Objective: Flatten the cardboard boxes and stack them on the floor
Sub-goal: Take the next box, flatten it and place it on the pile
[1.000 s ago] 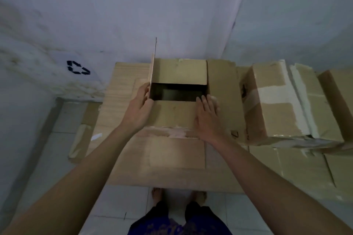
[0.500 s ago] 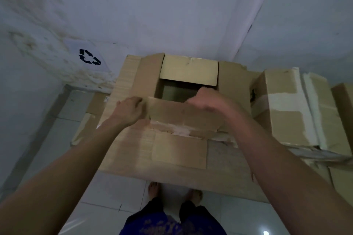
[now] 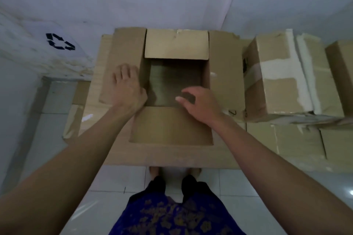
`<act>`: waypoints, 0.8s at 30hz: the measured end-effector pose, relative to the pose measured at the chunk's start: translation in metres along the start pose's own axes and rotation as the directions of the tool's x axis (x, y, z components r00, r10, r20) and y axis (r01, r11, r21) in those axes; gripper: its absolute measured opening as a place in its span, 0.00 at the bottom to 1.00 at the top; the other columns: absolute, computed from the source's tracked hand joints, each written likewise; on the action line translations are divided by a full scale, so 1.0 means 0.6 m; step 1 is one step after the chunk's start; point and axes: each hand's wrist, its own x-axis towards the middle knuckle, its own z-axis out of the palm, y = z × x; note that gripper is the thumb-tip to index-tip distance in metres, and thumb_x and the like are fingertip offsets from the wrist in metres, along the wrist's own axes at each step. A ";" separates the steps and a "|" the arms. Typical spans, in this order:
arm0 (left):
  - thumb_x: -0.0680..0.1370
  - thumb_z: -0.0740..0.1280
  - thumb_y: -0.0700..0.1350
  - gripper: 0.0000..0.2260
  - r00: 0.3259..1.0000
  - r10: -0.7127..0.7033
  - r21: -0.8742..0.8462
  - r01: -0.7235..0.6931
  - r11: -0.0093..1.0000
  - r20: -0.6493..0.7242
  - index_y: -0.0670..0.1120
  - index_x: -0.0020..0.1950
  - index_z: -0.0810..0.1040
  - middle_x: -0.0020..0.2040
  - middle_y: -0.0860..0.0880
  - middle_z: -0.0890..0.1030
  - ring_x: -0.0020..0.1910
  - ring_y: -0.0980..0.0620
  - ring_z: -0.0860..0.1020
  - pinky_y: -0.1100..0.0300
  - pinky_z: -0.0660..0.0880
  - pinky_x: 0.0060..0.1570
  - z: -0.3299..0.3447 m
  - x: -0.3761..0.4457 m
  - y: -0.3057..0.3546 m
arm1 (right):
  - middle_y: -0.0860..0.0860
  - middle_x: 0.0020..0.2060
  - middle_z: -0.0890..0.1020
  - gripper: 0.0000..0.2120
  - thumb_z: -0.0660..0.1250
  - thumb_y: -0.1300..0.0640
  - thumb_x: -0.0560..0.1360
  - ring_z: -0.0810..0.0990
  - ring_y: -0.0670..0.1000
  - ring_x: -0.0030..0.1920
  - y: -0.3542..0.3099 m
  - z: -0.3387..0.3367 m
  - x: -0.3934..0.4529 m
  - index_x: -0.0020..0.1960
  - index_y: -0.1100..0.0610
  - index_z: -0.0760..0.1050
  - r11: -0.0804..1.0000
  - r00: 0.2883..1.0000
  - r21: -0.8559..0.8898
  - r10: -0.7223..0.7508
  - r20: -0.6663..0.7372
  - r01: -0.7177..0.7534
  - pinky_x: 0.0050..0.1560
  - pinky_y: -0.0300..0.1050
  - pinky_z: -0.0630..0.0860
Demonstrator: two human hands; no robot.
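We press our left hand (image 3: 127, 84) flat on the left flap of the open cardboard box (image 3: 176, 44) on the surface (image 3: 172, 156); our right hand (image 3: 200, 104), loosely curled, holds nothing over its opening.

Left hand (image 3: 127, 86) flat, right hand (image 3: 200, 103) loosely curled

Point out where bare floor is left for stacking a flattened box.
Free: white tiled floor left of the open box, toward the wall, and tiles by the person's feet. Crowded: right side, with a taped box on flattened cardboard.
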 end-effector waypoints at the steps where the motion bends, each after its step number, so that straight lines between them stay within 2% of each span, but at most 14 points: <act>1: 0.75 0.63 0.43 0.24 0.995 0.073 -0.056 -0.077 0.995 -0.073 0.39 0.71 0.66 0.71 0.37 0.68 0.65 0.36 0.71 0.45 0.70 0.64 -0.001 0.004 0.012 | 0.54 0.65 0.79 0.18 0.68 0.49 0.78 0.75 0.54 0.67 0.009 -0.008 0.007 0.65 0.57 0.78 0.999 0.992 -0.039 -0.010 -0.128 0.005 0.72 0.49 0.67; 2: 0.76 0.62 0.42 0.22 0.986 0.130 -0.130 -0.143 0.981 -0.101 0.40 0.71 0.67 0.71 0.40 0.70 0.62 0.38 0.74 0.46 0.73 0.61 -0.002 0.010 0.026 | 0.54 0.71 0.74 0.21 0.68 0.54 0.78 0.70 0.54 0.72 0.017 -0.019 0.015 0.70 0.58 0.74 0.997 0.977 -0.070 0.020 -0.214 -0.035 0.75 0.50 0.62; 3: 0.77 0.62 0.42 0.20 0.980 0.179 -0.187 -0.193 0.963 -0.087 0.42 0.69 0.70 0.70 0.42 0.72 0.61 0.39 0.75 0.48 0.75 0.59 0.000 0.018 0.043 | 0.54 0.75 0.67 0.26 0.68 0.58 0.78 0.63 0.55 0.76 0.024 -0.030 0.026 0.74 0.57 0.68 0.990 0.966 -0.081 0.092 -0.242 -0.115 0.77 0.51 0.58; 6: 0.79 0.60 0.42 0.21 0.953 0.264 -0.226 -0.227 0.947 0.148 0.42 0.72 0.70 0.71 0.42 0.72 0.69 0.43 0.71 0.53 0.69 0.68 0.024 0.051 0.090 | 0.54 0.81 0.49 0.41 0.68 0.60 0.77 0.48 0.56 0.80 0.059 -0.044 0.058 0.81 0.56 0.46 0.941 0.935 -0.066 0.320 -0.150 -0.333 0.79 0.54 0.52; 8: 0.79 0.59 0.43 0.26 0.927 0.286 -0.179 -0.247 0.952 0.244 0.41 0.78 0.62 0.78 0.42 0.63 0.77 0.44 0.62 0.53 0.60 0.76 0.041 0.073 0.112 | 0.53 0.81 0.44 0.43 0.66 0.58 0.78 0.46 0.56 0.81 0.079 -0.037 0.070 0.81 0.55 0.39 0.932 0.933 -0.056 0.353 -0.065 -0.357 0.79 0.57 0.54; 10: 0.80 0.58 0.44 0.29 0.939 0.280 -0.087 -0.267 0.960 0.201 0.41 0.80 0.54 0.81 0.43 0.54 0.80 0.45 0.52 0.49 0.53 0.78 0.044 0.091 0.124 | 0.51 0.81 0.43 0.42 0.63 0.58 0.80 0.49 0.56 0.80 0.088 -0.025 0.073 0.81 0.54 0.36 0.935 0.936 0.012 0.353 -0.003 -0.353 0.77 0.57 0.59; 13: 0.78 0.57 0.42 0.31 0.949 0.306 -0.047 -0.310 0.950 -0.076 0.39 0.80 0.52 0.82 0.42 0.50 0.81 0.44 0.47 0.45 0.52 0.78 0.028 0.117 0.130 | 0.48 0.81 0.45 0.41 0.61 0.58 0.80 0.56 0.56 0.79 0.093 -0.012 0.066 0.81 0.50 0.36 0.927 0.936 0.136 0.350 0.024 -0.350 0.75 0.52 0.63; 15: 0.78 0.56 0.43 0.32 0.923 0.349 -0.027 -0.357 0.934 -0.160 0.40 0.81 0.50 0.82 0.42 0.47 0.81 0.43 0.45 0.42 0.50 0.78 0.015 0.146 0.136 | 0.48 0.81 0.47 0.40 0.60 0.58 0.81 0.60 0.57 0.78 0.097 -0.009 0.065 0.81 0.48 0.36 0.923 0.940 0.183 0.341 0.021 -0.338 0.75 0.54 0.64; 17: 0.79 0.56 0.46 0.33 0.935 0.335 -0.012 -0.338 0.941 -0.119 0.43 0.81 0.47 0.82 0.43 0.44 0.80 0.42 0.42 0.39 0.46 0.77 0.002 0.191 0.148 | 0.47 0.81 0.48 0.40 0.60 0.58 0.81 0.62 0.57 0.77 0.099 -0.008 0.066 0.81 0.46 0.36 0.915 0.941 0.226 0.338 0.030 -0.335 0.74 0.56 0.66; 20: 0.82 0.53 0.52 0.32 0.956 0.284 0.003 -0.285 0.958 0.074 0.48 0.81 0.42 0.82 0.46 0.40 0.80 0.42 0.39 0.34 0.42 0.75 -0.006 0.261 0.179 | 0.45 0.81 0.48 0.39 0.58 0.58 0.81 0.66 0.56 0.74 0.099 -0.011 0.064 0.81 0.45 0.36 0.905 0.944 0.274 0.329 0.035 -0.325 0.72 0.52 0.68; 22: 0.83 0.51 0.55 0.30 0.937 0.259 -0.019 -0.262 0.965 0.236 0.49 0.81 0.42 0.82 0.47 0.41 0.80 0.42 0.41 0.32 0.44 0.74 0.003 0.295 0.198 | 0.45 0.81 0.49 0.38 0.58 0.58 0.82 0.71 0.55 0.71 0.102 -0.014 0.060 0.80 0.44 0.36 0.900 0.944 0.291 0.327 0.046 -0.326 0.67 0.44 0.68; 24: 0.83 0.49 0.57 0.30 0.914 0.217 -0.059 -0.209 0.976 0.342 0.49 0.81 0.43 0.82 0.47 0.44 0.80 0.42 0.42 0.33 0.48 0.74 0.015 0.311 0.212 | 0.46 0.81 0.53 0.38 0.58 0.58 0.82 0.77 0.53 0.63 0.105 -0.018 0.058 0.80 0.41 0.36 0.886 0.938 0.313 0.341 0.064 -0.343 0.60 0.43 0.72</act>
